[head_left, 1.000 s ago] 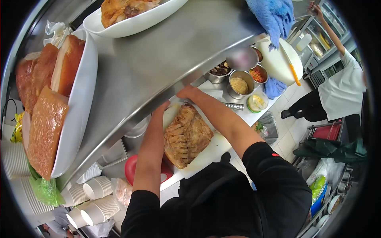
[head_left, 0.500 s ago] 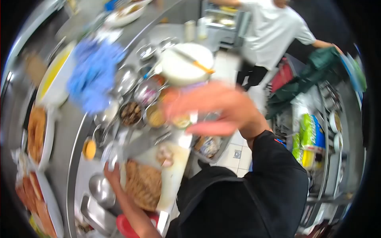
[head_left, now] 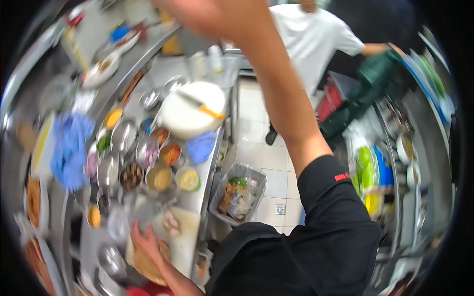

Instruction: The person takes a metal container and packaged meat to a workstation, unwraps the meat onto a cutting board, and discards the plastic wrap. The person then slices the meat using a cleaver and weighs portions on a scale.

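My left hand (head_left: 147,241), fingers spread, is over the upper part of a flat brown food piece (head_left: 148,264) on a white cutting board (head_left: 190,232). Whether it touches the piece is hard to tell. Beside it on the board sit small pale pieces (head_left: 171,223). My right hand (head_left: 197,15) is raised high at the top edge, smeared by motion and partly cut off. Above the board stand metal bowls with chopped food, among them a bowl of dark pieces (head_left: 132,176) and a white-filled cup (head_left: 188,179). A knife with an orange handle (head_left: 211,112) lies on a round white lid (head_left: 190,123).
A person in a white shirt (head_left: 308,44) stands ahead, one hand near a dark green bag (head_left: 377,69). A lined waste bin (head_left: 239,195) is on the tiled floor. Blue cloths (head_left: 71,148) lie at left. Shelves (head_left: 414,197) run along the right.
My right hand has swung up and away from over the bowls. My left hand has moved from beside a clear plastic item onto the brown food. The view has shifted, showing more of the bin.
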Available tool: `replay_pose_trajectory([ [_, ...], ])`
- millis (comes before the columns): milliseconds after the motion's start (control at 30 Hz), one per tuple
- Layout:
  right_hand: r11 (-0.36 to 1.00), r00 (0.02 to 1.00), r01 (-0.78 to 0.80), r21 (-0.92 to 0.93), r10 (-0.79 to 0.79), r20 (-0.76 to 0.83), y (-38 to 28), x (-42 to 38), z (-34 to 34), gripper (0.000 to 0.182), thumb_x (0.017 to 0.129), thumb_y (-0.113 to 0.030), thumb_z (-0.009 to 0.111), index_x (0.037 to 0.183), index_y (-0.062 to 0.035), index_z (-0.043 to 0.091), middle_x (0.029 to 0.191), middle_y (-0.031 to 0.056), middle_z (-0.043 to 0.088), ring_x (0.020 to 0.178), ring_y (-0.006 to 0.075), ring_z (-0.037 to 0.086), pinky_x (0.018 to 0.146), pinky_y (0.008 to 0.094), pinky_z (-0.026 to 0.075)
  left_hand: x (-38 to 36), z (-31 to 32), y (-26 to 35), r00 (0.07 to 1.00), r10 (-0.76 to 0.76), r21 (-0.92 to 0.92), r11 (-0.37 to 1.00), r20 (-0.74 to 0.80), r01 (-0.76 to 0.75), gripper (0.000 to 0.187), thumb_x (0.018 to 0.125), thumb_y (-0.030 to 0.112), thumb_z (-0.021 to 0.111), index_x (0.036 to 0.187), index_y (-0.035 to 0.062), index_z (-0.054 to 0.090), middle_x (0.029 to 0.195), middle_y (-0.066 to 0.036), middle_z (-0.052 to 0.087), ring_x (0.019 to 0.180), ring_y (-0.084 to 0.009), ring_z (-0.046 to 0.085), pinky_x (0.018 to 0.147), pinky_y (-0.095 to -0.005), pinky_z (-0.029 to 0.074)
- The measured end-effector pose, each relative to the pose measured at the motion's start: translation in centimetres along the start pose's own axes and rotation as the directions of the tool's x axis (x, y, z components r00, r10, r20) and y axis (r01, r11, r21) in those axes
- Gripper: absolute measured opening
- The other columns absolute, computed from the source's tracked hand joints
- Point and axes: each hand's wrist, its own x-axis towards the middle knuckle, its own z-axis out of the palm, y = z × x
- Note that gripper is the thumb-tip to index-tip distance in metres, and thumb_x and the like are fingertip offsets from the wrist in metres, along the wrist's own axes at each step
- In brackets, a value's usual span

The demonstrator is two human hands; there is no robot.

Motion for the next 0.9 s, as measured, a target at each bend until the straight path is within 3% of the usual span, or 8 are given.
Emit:
replay_pose_trajectory([
  [67, 0.927, 0.973, -0.205, 0.313, 0.159, 0.166, -5.4, -10.8, 1.8, 0.050, 0.076, -0.013, 0.072, 0.123, -0.0013, 0.056, 0.107, 0.0152, 0.066, 0.092, 0.0276, 0.066, 0.081, 0.0343, 0.052, -4.8, -0.6, 1.3, 0.999, -0.030, 0.041, 0.999, -0.036, 0.032, 0.041, 0.078, 0.014, 0.069, 0.115, -0.0010, 0.062, 0.131, -0.025, 0.052, 0.126, -0.0372, 0.046, 0.106, -0.0420, 0.034],
  [133, 0.568, 0.590, -0.735, 0.370, 0.269, 0.761, -10.0, -20.6, 4.7, 0.049, 0.074, -0.011, 0.070, 0.121, -0.0052, 0.059, 0.099, 0.0160, 0.067, 0.089, 0.0314, 0.066, 0.076, 0.0368, 0.053, -8.8, -1.5, 1.0, 0.993, -0.075, 0.156, 0.984, -0.094, 0.089, 0.035, 0.080, 0.016, 0.069, 0.110, -0.0010, 0.064, 0.126, -0.026, 0.055, 0.122, -0.0381, 0.049, 0.105, -0.0422, 0.036],
  [200, 0.617, 0.128, -0.784, 0.069, 0.052, 0.990, -12.7, -30.1, 10.0, 0.035, 0.076, -0.011, 0.065, 0.111, -0.0045, 0.064, 0.101, 0.0190, 0.066, 0.091, 0.0354, 0.065, 0.074, 0.0406, 0.053, -12.1, -3.7, 0.5, 0.976, -0.157, 0.232, 0.954, -0.153, 0.190, 0.034, 0.080, 0.016, 0.070, 0.110, 0.0003, 0.065, 0.124, -0.027, 0.055, 0.120, -0.0390, 0.050, 0.101, -0.0429, 0.040],
  [300, 0.532, 0.119, -0.847, 0.019, 0.153, 0.981, -16.6, -39.9, 16.7, 0.024, 0.077, -0.012, 0.062, 0.099, -0.0029, 0.066, 0.095, 0.0209, 0.065, 0.088, 0.0390, 0.063, 0.073, 0.0444, 0.051, -14.8, -5.8, -1.7, 0.950, -0.221, 0.289, 0.916, -0.219, 0.279, 0.048, 0.074, 0.021, 0.076, 0.117, 0.0063, 0.062, 0.130, -0.026, 0.050, 0.122, -0.0423, 0.046, 0.102, -0.0457, 0.037],
  [367, 0.694, 0.366, -0.709, 0.121, 0.216, 0.905, -17.8, -42.3, 20.0, 0.017, 0.078, -0.012, 0.060, 0.091, -0.0027, 0.066, 0.096, 0.0197, 0.062, 0.086, 0.0395, 0.062, 0.073, 0.0472, 0.050, -14.6, -5.9, -1.8, 0.959, -0.186, 0.454, 0.850, -0.216, 0.267, 0.059, 0.070, 0.024, 0.079, 0.123, 0.0095, 0.058, 0.134, -0.025, 0.046, 0.124, -0.0448, 0.042, 0.104, -0.0507, 0.033],
  [500, 0.878, 0.555, -0.430, 0.211, 0.073, 0.828, -18.8, -44.6, 26.3, 0.028, 0.078, -0.012, 0.060, 0.104, -0.0052, 0.062, 0.103, 0.0184, 0.059, 0.088, 0.0397, 0.061, 0.074, 0.0484, 0.051, -11.7, -3.6, -2.6, 0.983, -0.127, 0.615, 0.767, -0.132, 0.182, 0.090, 0.056, 0.033, 0.084, 0.137, 0.0228, 0.046, 0.142, -0.023, 0.037, 0.127, -0.0520, 0.032, 0.106, -0.0649, 0.019],
  [667, 0.899, 0.064, -0.437, -0.040, 0.075, 0.995, -19.4, -44.9, 29.6, 0.057, 0.078, -0.014, 0.061, 0.132, -0.0118, 0.042, 0.113, 0.0181, 0.058, 0.098, 0.0395, 0.062, 0.081, 0.0475, 0.051, -10.3, -3.2, -5.5, 0.986, -0.130, 0.700, 0.695, -0.101, 0.163, 0.097, 0.047, 0.034, 0.084, 0.136, 0.0307, 0.047, 0.141, -0.021, 0.039, 0.126, -0.0537, 0.032, 0.106, -0.0672, 0.017],
  [900, 0.707, 0.080, -0.691, -0.151, 0.282, 0.956, -18.6, -41.9, 22.5, 0.044, 0.082, -0.025, 0.062, 0.124, -0.0125, 0.056, 0.088, 0.0186, 0.066, 0.093, 0.0390, 0.064, 0.079, 0.0441, 0.051, -10.0, -3.5, -3.5, 0.988, -0.096, 0.617, 0.772, -0.123, 0.152, 0.087, 0.056, 0.036, 0.083, 0.134, 0.0191, 0.050, 0.139, -0.021, 0.042, 0.126, -0.0505, 0.035, 0.108, -0.0617, 0.021],
])
